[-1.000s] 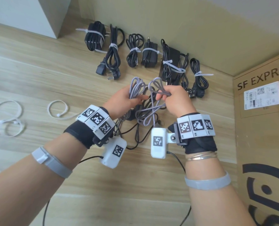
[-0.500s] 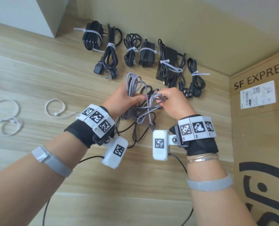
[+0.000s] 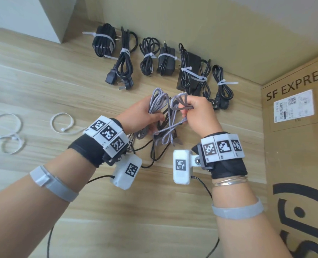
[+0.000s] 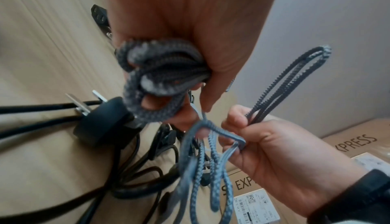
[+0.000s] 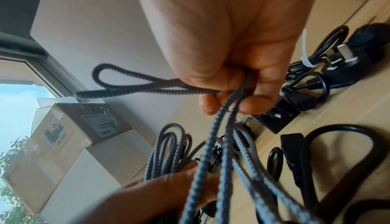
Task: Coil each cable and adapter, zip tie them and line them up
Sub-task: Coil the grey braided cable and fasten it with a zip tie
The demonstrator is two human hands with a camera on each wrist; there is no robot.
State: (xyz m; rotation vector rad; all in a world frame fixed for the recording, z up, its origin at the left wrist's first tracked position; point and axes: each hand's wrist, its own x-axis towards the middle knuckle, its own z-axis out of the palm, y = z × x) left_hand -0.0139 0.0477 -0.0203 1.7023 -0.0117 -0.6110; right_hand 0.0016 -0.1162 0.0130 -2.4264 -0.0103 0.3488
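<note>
Head view: the left hand [image 3: 139, 116] and right hand [image 3: 198, 112] cover the middle of the grey braided cable [image 3: 157, 102], so can't see its plugs. Brown cardboard box [image 3: 296, 146] is cropped, label print unreadable.

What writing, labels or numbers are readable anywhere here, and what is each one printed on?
"SF EXPRES", cut off at the picture's edge: black print on the brown cardboard box at the right.
"XPRESS" and "EXP": parts of the same print, in the left wrist view.
White shipping label on that box: barcode and fine print, too small to read.
Label on a second cardboard box, right wrist view: blurred, unreadable.
Square black-and-white markers on the white wrist bands: patterns; tiny marks beneath, unreadable.
</note>
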